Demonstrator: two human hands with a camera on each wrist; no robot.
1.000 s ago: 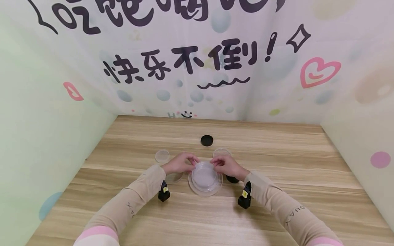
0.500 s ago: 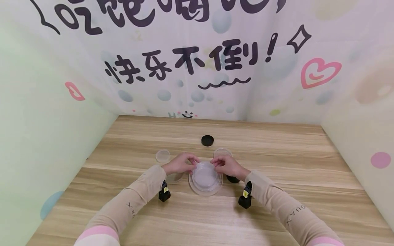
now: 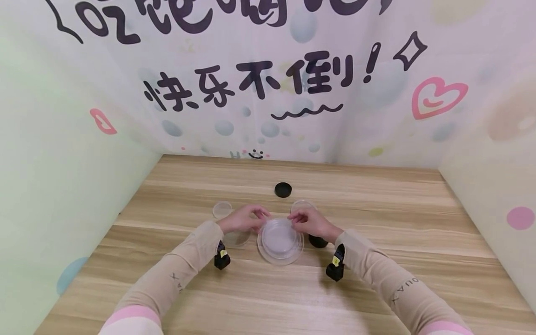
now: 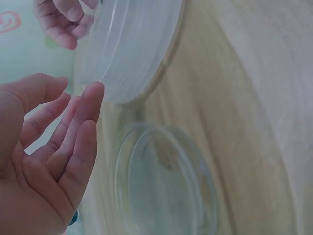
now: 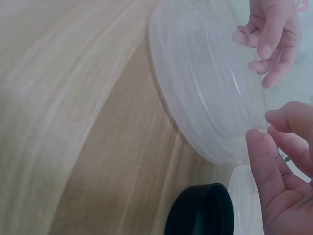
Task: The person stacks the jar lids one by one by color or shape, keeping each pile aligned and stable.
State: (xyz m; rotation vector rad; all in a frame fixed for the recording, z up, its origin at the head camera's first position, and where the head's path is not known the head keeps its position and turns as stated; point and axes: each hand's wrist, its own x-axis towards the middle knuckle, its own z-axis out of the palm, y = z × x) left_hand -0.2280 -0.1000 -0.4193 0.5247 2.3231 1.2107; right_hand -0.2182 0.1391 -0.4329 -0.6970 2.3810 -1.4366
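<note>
A stack of clear round plastic dishes, the smaller on top of a wider one, stands between the two hands. My left hand is at its far left rim. In the left wrist view its fingers are loosely bent, with thumb and fingertips apart and nothing between them. My right hand is at the far right rim, its thumb and forefinger right by the edge with a small gap between them. Below my left wrist lies another clear round dish, partly hidden by that hand in the head view.
A black round lid lies behind the stack. A small clear disc lies at the back left, and a clear dish behind my right hand. A black round cap sits beneath the right hand. Printed cloth walls enclose the wooden table.
The left hand's fingers have loosened and drawn slightly away from the rim. The right hand has barely moved, and the stack keeps its place.
</note>
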